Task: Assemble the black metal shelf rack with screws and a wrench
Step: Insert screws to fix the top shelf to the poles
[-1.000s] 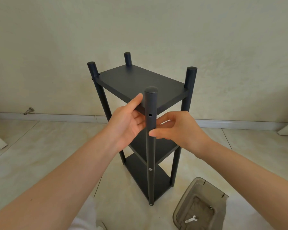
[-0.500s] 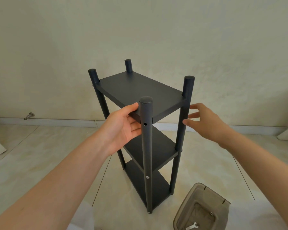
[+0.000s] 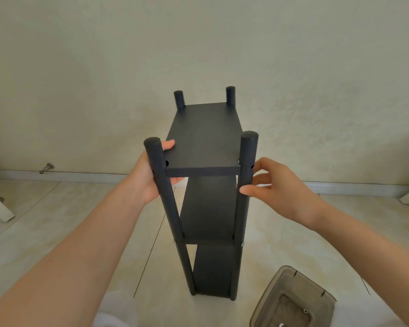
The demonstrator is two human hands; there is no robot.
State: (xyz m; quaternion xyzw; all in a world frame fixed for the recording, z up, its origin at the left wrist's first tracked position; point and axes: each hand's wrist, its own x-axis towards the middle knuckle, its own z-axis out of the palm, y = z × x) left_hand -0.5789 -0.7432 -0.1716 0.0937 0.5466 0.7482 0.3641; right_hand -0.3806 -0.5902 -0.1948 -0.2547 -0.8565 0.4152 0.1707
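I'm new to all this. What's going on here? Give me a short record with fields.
rack: black shelf rack, three shelves, upright on tiled floor
left hand: holds top shelf, thumb above, fingers below
right hand: thumb and fingers on near right post
empty holes: in both near posts at top-shelf level
nearby: translucent box, lower right, small screw inside

Centre floor: rack [image 3: 206,142] upright, four post tops rising above top shelf; shelf surface reachable from above. Left hand [image 3: 147,178] grips left near corner, right hand [image 3: 281,192] wraps right near post. Shelf gaps open at front. Container [image 3: 269,300] obstructs floor near right. Wall [image 3: 198,43] bounds far side.
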